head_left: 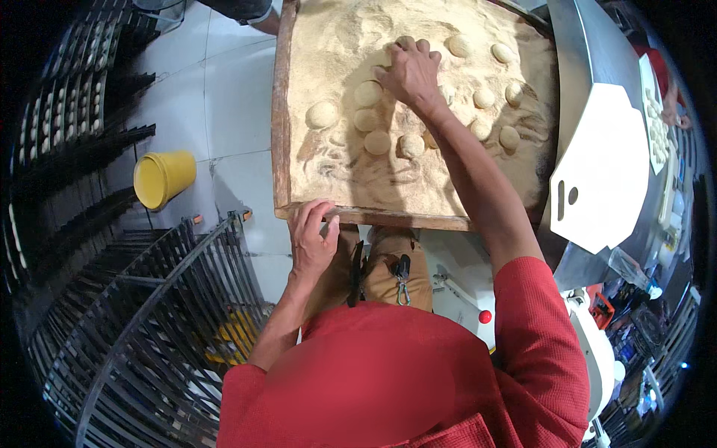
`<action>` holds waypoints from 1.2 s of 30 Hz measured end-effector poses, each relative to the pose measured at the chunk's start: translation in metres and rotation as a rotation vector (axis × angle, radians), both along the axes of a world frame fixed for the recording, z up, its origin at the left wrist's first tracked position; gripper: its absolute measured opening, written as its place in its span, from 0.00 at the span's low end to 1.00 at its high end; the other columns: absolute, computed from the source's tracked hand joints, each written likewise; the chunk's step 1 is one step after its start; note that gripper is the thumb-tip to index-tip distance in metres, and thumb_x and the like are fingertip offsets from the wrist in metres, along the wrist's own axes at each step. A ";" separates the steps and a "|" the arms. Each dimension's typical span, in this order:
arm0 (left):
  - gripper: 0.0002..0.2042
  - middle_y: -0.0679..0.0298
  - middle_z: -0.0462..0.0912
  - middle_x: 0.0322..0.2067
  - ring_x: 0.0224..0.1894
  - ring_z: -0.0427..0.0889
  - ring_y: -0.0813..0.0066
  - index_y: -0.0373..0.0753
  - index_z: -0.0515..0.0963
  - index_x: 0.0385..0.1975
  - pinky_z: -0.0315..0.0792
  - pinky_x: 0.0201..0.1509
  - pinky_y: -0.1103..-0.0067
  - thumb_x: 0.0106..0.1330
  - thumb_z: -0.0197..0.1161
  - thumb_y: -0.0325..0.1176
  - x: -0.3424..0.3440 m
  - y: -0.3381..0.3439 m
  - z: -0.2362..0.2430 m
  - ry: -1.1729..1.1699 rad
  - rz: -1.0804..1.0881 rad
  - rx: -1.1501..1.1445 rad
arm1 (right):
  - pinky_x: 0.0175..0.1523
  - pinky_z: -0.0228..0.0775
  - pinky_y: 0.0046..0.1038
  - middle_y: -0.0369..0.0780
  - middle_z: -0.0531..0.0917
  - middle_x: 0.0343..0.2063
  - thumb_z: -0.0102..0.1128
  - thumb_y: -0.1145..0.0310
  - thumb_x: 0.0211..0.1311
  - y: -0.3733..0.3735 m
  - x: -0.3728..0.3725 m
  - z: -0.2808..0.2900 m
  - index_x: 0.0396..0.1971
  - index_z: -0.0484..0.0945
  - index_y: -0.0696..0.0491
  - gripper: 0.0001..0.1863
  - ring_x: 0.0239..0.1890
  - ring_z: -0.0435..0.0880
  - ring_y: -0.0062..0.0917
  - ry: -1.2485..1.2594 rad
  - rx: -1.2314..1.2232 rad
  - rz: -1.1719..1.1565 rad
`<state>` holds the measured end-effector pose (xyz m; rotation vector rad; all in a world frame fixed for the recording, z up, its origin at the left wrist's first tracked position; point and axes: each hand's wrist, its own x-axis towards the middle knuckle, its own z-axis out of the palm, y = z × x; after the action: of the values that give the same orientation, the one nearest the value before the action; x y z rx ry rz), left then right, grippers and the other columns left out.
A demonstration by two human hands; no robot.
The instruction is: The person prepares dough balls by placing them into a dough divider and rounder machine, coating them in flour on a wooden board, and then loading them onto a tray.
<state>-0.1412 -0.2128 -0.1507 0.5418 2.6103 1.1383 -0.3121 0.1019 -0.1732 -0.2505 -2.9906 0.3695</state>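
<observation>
A wooden tray (282, 149) holds sandy pale meal, with several round dough balls (322, 115) scattered over it. My right hand (408, 71) is down on the upper middle of this bed, fingers bent and thumb out to the left; whatever lies under its fingertips is hidden. Other dough balls sit close around it, one (458, 45) to its right. At the tray's near left corner, my left hand (314, 235) curls its fingers on the wooden rim.
Right: steel counter (571, 45), white boards (597, 164), a tray of small pieces (654, 123), a co-worker's hand (676, 116). Left: yellow bucket (155, 179), dark metal racks (160, 306), shelves of small pieces (71, 104). Another person's leg (246, 10) stands beyond the tray's left.
</observation>
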 end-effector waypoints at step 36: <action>0.16 0.59 0.82 0.50 0.55 0.78 0.58 0.38 0.79 0.50 0.66 0.62 0.64 0.61 0.67 0.26 0.021 -0.067 -0.014 0.009 0.219 -0.058 | 0.61 0.71 0.43 0.51 0.80 0.52 0.60 0.60 0.67 -0.038 0.010 -0.037 0.58 0.75 0.54 0.23 0.58 0.77 0.48 0.019 -0.140 -0.080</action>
<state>-0.1199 -0.2801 -0.1652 0.2536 2.7537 1.1190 -0.3020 0.0644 -0.2103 -0.3759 -2.9283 0.5702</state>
